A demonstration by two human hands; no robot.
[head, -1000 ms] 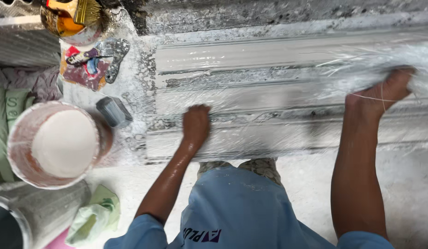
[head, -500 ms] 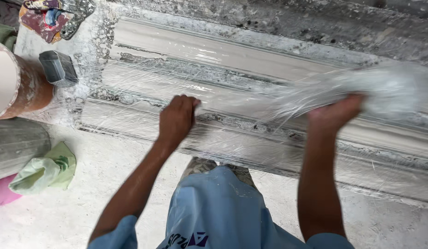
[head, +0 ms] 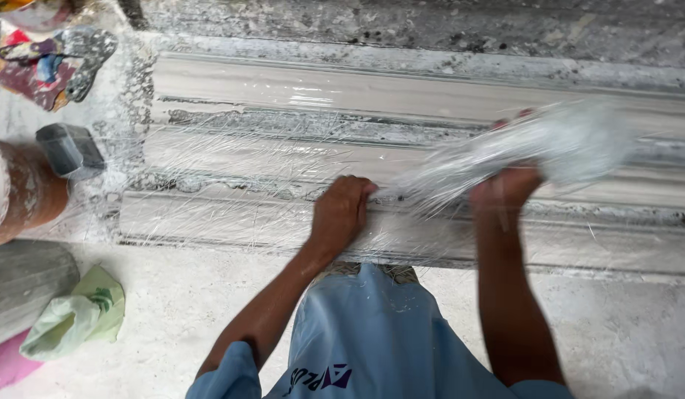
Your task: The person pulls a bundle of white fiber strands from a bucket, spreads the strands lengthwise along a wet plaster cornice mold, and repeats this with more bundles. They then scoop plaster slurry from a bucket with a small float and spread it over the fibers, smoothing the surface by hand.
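Right hand (head: pixel 505 193) now nearer the left, gathering more bunched film (head: pixel 519 151) in a closed grip. Left hand (head: pixel 341 213), fingers curled, presses film onto the moulding (head: pixel 239 159). Bucket (head: pixel 21 196) at left.

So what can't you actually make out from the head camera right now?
- Right hand: fingers hidden behind the bunched fibre strands, which are motion-blurred.
- Left hand: fingertips curl over the moulding edge; grip unclear.
- Bucket: cut off by the left frame edge, contents unseen.
- Feet: mostly hidden by the blue shorts.
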